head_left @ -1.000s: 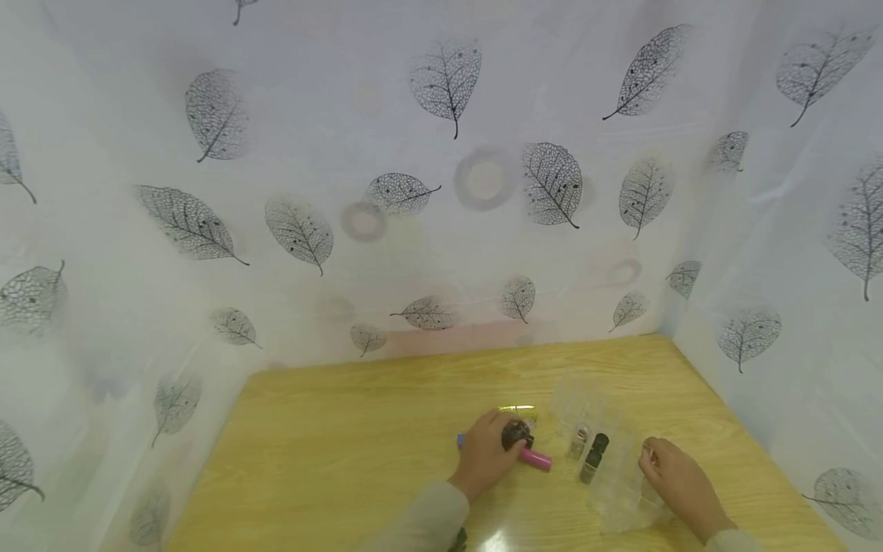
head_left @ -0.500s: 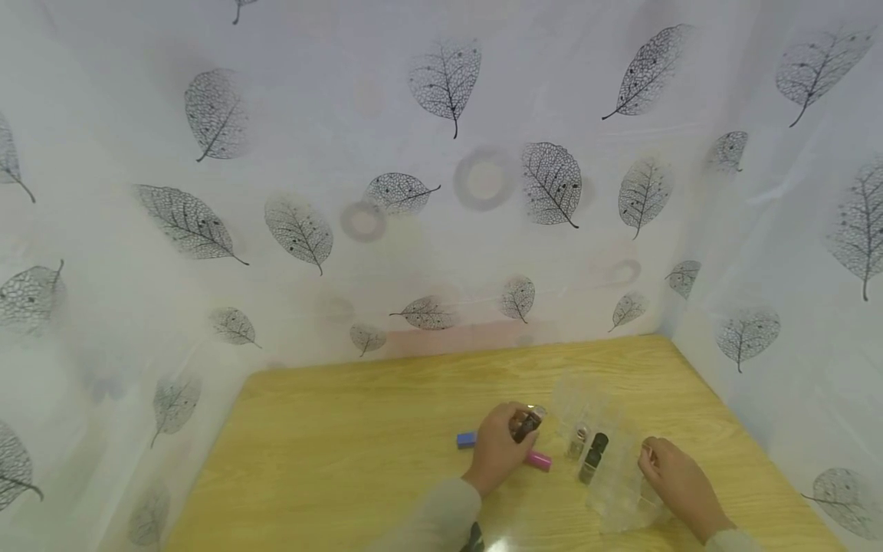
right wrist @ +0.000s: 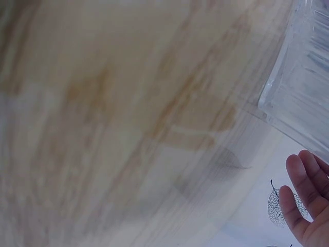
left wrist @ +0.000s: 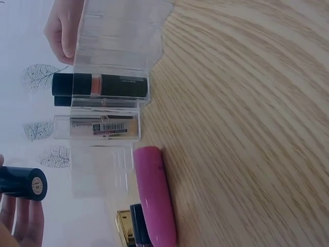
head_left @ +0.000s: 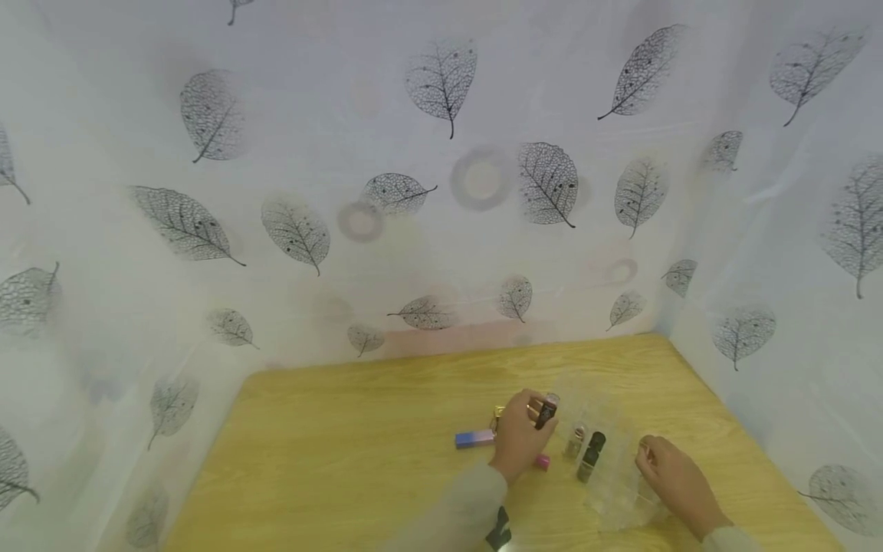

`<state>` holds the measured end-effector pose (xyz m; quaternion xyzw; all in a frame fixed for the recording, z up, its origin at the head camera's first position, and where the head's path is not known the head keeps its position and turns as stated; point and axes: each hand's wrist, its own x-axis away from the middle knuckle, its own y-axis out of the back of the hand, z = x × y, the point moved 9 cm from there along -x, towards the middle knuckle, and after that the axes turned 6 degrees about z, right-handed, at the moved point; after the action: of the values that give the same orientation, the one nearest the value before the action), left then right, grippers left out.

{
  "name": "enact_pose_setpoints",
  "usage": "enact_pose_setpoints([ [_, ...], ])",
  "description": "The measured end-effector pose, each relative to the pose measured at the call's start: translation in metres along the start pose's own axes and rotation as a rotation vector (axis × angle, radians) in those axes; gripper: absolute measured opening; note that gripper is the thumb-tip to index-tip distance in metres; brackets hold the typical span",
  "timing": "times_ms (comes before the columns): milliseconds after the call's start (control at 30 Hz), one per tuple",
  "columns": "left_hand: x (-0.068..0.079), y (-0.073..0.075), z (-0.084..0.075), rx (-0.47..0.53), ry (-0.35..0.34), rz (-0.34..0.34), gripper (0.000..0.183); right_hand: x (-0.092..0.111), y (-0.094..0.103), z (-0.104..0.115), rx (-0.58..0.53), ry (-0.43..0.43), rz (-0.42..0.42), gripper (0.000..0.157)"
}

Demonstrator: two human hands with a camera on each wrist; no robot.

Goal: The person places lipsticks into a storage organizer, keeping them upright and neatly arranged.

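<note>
Organizer (head_left: 614, 483) btwn hands (head_left: 524, 437) (head_left: 679, 487), rm L of blue tube (head_left: 474, 439).

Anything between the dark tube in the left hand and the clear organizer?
Nothing visible stands between the dark tube and the far end of the clear organizer. The pink tube lies lower, on the table; the clear-cased tube and black tube occupy slots nearer the right hand.

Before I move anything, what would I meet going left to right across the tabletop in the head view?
Blue-and-pink box, left hand holding a dark tube, clear-capped tube, black tubes, right hand.
</note>
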<state>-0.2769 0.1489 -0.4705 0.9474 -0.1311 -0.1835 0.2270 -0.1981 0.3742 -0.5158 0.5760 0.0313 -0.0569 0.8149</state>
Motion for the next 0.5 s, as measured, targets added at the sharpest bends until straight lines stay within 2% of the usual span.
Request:
enact_pose_setpoints([
  [267, -0.015, -0.025, -0.006, 0.038, 0.039, 0.066, 0.027, 0.0, -0.001, 0.0, -0.009, -0.007, 0.015, 0.016],
  [500, -0.024, -0.036, -0.019, 0.043, 0.054, 0.058, 0.026, 0.0, -0.002, -0.001, 0.002, -0.009, 0.018, 0.016],
])
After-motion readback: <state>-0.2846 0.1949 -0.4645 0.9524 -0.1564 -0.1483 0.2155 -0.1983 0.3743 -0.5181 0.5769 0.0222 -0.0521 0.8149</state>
